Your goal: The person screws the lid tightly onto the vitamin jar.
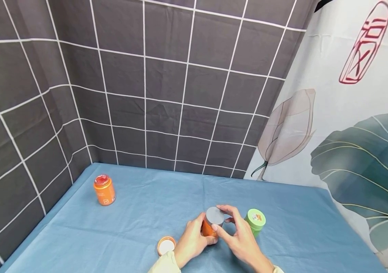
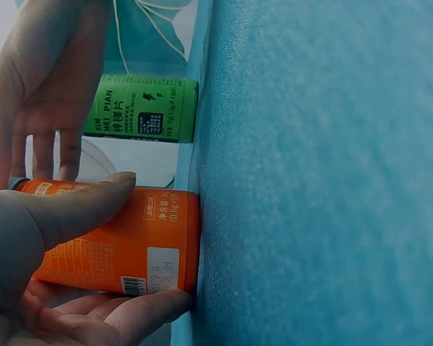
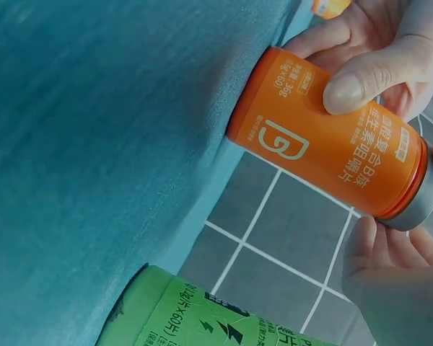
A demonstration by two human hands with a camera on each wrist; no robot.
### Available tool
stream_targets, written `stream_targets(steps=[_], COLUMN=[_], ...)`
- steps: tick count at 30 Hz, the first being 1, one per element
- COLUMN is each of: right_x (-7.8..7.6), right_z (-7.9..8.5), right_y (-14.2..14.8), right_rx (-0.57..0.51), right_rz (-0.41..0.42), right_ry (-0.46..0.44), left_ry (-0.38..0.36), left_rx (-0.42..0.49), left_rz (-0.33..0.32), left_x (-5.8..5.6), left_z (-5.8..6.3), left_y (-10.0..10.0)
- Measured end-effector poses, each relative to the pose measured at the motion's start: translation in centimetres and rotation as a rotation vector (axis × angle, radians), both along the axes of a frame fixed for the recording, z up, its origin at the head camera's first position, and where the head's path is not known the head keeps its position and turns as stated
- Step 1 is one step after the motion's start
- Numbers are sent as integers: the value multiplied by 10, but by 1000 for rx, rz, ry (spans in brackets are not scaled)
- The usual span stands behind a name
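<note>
Between both hands (image 1: 191,239) (image 1: 243,238), a grey-lidded orange bottle (image 1: 208,229), partly hidden.

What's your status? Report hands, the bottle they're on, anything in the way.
Left hand gripping orange bottle, upright on blue cloth. Right hand pinching its gray lid. Green bottle close beside right hand; no obstruction seen.
</note>
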State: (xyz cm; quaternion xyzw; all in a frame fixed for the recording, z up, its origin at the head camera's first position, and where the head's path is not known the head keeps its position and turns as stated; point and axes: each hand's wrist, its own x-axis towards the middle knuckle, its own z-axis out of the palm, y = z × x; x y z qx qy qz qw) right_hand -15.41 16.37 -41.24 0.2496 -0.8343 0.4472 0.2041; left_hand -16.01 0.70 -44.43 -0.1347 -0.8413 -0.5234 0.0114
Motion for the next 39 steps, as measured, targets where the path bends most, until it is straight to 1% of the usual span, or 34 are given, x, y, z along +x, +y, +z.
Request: stream_targets(steps=[5, 11, 15, 17, 19, 22, 24, 28, 31, 33, 38, 39], right_x=[-6, -5, -4, -1, 2, 6, 7, 7, 6, 2, -7, -7], right_z=[-14, -16, -11, -5, 1, 10, 12, 13, 12, 4, -14, -13], right_y=[3, 4, 3, 2, 0, -1, -2, -2, -2, 0, 4, 3], right_rx=[18, -2, -40, -69, -90, -110, -119, -142, -141, -128, -56, -44], right_rz=[-65, -77, -65, -39, -3, 47, 65, 74, 61, 40, -42, -57], right_ry=[-24, -64, -144, -185, -204, -213, -217, -225, -224, -216, -188, -183], left_ry=[16, 19, 0, -5, -7, 1, 3, 4, 7, 12, 22, 23], left_rx=[-10, -17, -16, -14, -13, -16, -19, -18, -14, -7, -21, -23], left_rz=[9, 11, 0, -4, -6, -8, -7, -5, -3, -3, 14, 17], left_x=[0, 0, 0, -1, -1, -2, -1, -1, 0, 0, 1, 1], left_z=[0, 2, 1, 0, -1, -1, 0, 1, 1, 2, 2, 2], left_y=[0, 1, 1, 0, 0, -1, -1, 0, 0, 1, 2, 1])
